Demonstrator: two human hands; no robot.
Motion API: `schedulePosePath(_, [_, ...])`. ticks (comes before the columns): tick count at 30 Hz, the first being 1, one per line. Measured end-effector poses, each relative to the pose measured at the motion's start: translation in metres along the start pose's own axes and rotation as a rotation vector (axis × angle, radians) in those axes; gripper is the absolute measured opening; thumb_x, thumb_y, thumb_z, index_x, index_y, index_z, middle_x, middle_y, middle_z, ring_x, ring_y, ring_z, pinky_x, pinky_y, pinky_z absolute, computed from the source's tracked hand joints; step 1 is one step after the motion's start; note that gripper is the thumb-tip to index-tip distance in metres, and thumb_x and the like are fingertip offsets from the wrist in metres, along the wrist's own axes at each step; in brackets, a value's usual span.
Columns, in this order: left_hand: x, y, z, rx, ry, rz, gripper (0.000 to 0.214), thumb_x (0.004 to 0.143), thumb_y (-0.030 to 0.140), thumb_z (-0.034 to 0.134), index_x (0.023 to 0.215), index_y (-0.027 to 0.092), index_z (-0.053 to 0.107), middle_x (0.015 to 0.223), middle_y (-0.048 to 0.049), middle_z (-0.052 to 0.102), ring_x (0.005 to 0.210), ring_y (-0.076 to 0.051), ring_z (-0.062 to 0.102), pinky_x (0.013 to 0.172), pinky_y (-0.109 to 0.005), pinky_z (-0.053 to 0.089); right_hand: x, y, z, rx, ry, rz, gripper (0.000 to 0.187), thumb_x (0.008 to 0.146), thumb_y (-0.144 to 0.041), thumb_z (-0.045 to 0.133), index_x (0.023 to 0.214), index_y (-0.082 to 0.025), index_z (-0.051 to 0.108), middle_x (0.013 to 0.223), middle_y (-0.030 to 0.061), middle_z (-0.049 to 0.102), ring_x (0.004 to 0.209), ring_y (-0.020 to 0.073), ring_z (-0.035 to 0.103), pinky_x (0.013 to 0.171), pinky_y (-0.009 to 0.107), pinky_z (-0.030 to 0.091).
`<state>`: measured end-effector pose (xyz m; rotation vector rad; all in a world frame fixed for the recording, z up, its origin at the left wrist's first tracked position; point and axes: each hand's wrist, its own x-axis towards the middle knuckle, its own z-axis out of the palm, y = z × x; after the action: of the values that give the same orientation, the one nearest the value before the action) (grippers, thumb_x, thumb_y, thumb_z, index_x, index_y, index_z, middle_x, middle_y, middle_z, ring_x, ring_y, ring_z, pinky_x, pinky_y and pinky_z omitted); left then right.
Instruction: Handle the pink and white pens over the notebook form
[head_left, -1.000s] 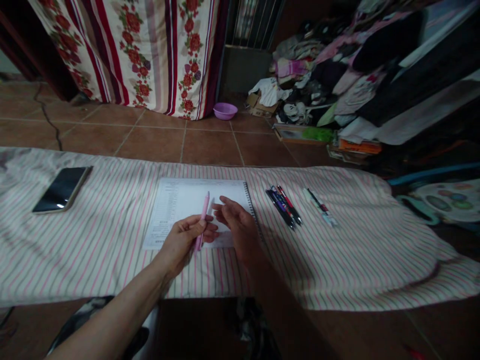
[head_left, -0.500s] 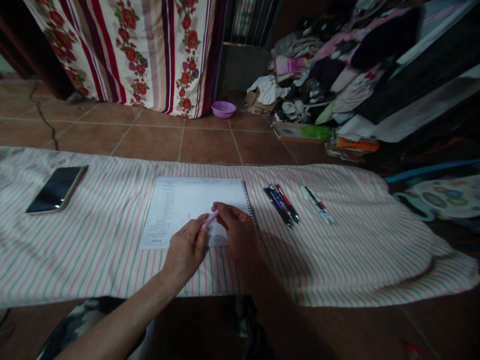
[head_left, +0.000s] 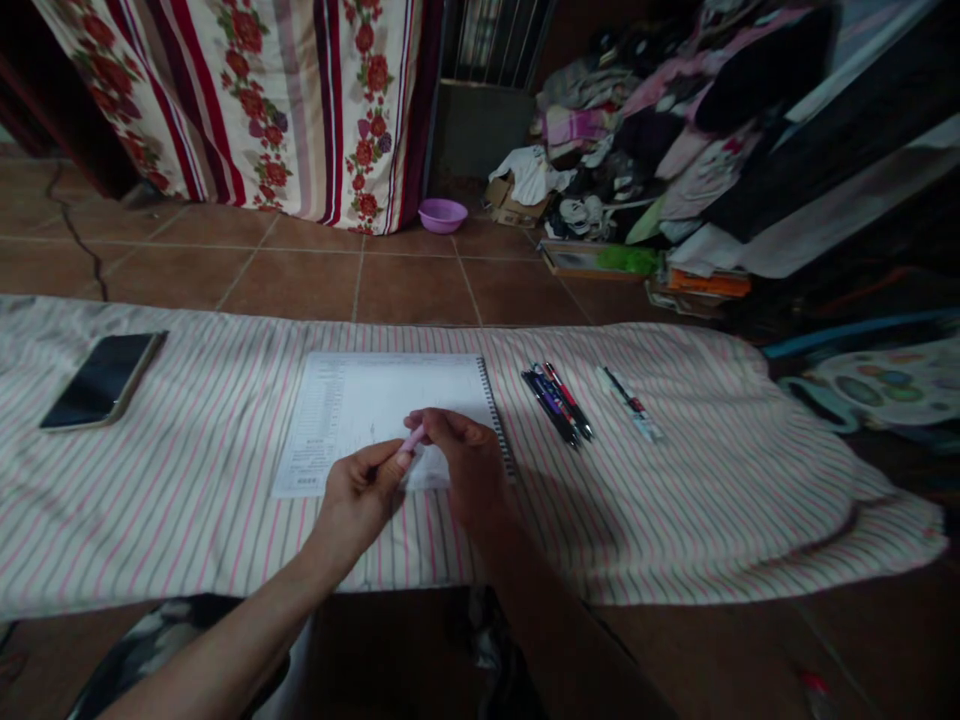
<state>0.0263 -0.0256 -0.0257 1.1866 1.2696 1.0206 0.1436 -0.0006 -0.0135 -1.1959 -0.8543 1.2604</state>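
Note:
Between my two hands is a slim pink pen [head_left: 412, 439], held over the lower part of a spiral-bound notebook [head_left: 397, 395]. My left hand [head_left: 365, 488] pinches its lower end between thumb and fingers. The fingers of my right hand [head_left: 470, 455] close round the upper end, hiding the tip. The notebook page is mostly white, with printed text down its left side and faint sketch marks near the middle. To the right of the notebook lie several pens [head_left: 556, 404] side by side, dark, purple and red. Farther right is a pale pen with a dark part [head_left: 630, 403].
A dark-screened phone [head_left: 103, 380] lies at the left on the striped cloth [head_left: 720, 480]. Beyond are a tiled floor, a purple basin [head_left: 442, 215], a floral curtain [head_left: 251, 100] and a heap of clothes [head_left: 600, 150]. A patterned chair seat [head_left: 892, 385] stands at the right.
The view has shifted slightly. Both hands still grip the pink pen, and less of it shows between them as the right fingers sit closer to the left ones.

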Motion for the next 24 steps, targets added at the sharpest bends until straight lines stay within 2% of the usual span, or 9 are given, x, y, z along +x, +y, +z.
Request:
schedulePosePath(2, [0.0,0.001,-0.001,-0.071,-0.063,-0.086,0.043,0.074,0.048,0.059,0.096,0.012,0.07,0.048,0.0051,0.042,0.042,-0.007,0.033,0.041,-0.021,0.027,-0.002,-0.004,-0.001,0.002,-0.053,-0.029,0.018,0.072,-0.034,0.063,0.067,-0.019,0.071,0.073,0.0032,0.072,0.071,0.0151,0.063,0.07,0.028,0.048])
schedulePosePath(4, [0.002,-0.002,-0.003,0.007,-0.043,-0.022,0.04,0.077,0.047,0.057,0.095,0.013,0.07,0.05,0.0041,0.044,0.044,-0.008,0.037,0.044,-0.021,0.031,-0.002,-0.003,-0.001,0.011,-0.078,-0.05,0.02,0.074,-0.035,0.061,0.069,-0.019,0.071,0.076,0.0035,0.072,0.075,0.0155,0.064,0.073,0.028,0.047])
schedulePosePath(6, [0.004,-0.006,-0.006,0.229,0.054,0.166,0.035,0.081,0.043,0.053,0.092,0.015,0.07,0.058,0.0008,0.053,0.053,-0.011,0.048,0.052,-0.023,0.038,0.0,0.0,-0.002,-0.011,-0.084,-0.052,0.024,0.076,-0.039,0.059,0.077,-0.019,0.071,0.082,0.0045,0.072,0.08,0.0164,0.064,0.076,0.029,0.047])
schedulePosePath(8, [0.005,-0.01,-0.009,0.515,0.155,0.361,0.032,0.086,0.038,0.048,0.094,0.016,0.07,0.065,-0.0015,0.058,0.061,-0.013,0.054,0.058,-0.024,0.041,0.004,0.003,-0.004,-0.118,-0.056,-0.045,0.03,0.075,-0.045,0.058,0.083,-0.018,0.07,0.081,0.005,0.072,0.077,0.0169,0.064,0.071,0.029,0.047])
schedulePosePath(12, [0.006,-0.01,-0.013,0.996,0.27,0.638,0.031,0.091,0.03,0.042,0.104,0.016,0.066,0.066,-0.0018,0.06,0.058,-0.012,0.055,0.052,-0.023,0.037,0.01,0.004,-0.011,-0.448,0.058,-0.055,0.036,0.068,-0.053,0.062,0.062,-0.018,0.06,0.055,-0.0019,0.057,0.054,0.0123,0.05,0.052,0.025,0.036])
schedulePosePath(14, [0.006,-0.008,-0.014,1.14,0.304,0.752,0.028,0.091,0.026,0.042,0.105,0.015,0.064,0.066,-0.0016,0.06,0.058,-0.013,0.054,0.051,-0.024,0.035,0.011,0.002,-0.014,-0.537,0.027,-0.074,0.042,0.069,-0.056,0.059,0.052,-0.019,0.05,0.047,-0.0048,0.044,0.048,0.0099,0.04,0.047,0.024,0.028])
schedulePosePath(16, [0.006,-0.007,-0.014,1.208,0.326,0.839,0.026,0.091,0.022,0.042,0.105,0.014,0.063,0.065,-0.0015,0.06,0.058,-0.013,0.053,0.051,-0.025,0.035,0.012,0.002,-0.015,-0.564,-0.024,-0.079,0.048,0.073,-0.059,0.053,0.047,-0.02,0.043,0.044,-0.0055,0.035,0.045,0.009,0.033,0.045,0.025,0.023])
schedulePosePath(19, [0.006,-0.006,-0.014,1.245,0.343,0.922,0.024,0.091,0.018,0.042,0.105,0.014,0.061,0.065,-0.0019,0.06,0.058,-0.014,0.052,0.052,-0.025,0.035,0.012,0.004,-0.015,-0.548,-0.062,-0.067,0.049,0.076,-0.059,0.047,0.047,-0.021,0.04,0.044,-0.0051,0.033,0.044,0.0091,0.03,0.044,0.025,0.022])
schedulePosePath(24, [0.005,-0.005,-0.012,1.251,0.331,0.959,0.022,0.088,0.017,0.046,0.103,0.013,0.061,0.064,-0.0024,0.06,0.058,-0.015,0.052,0.052,-0.027,0.036,0.012,0.003,-0.016,-0.532,-0.109,-0.068,0.047,0.078,-0.058,0.044,0.048,-0.022,0.035,0.045,-0.0062,0.029,0.044,0.0095,0.028,0.045,0.025,0.023])
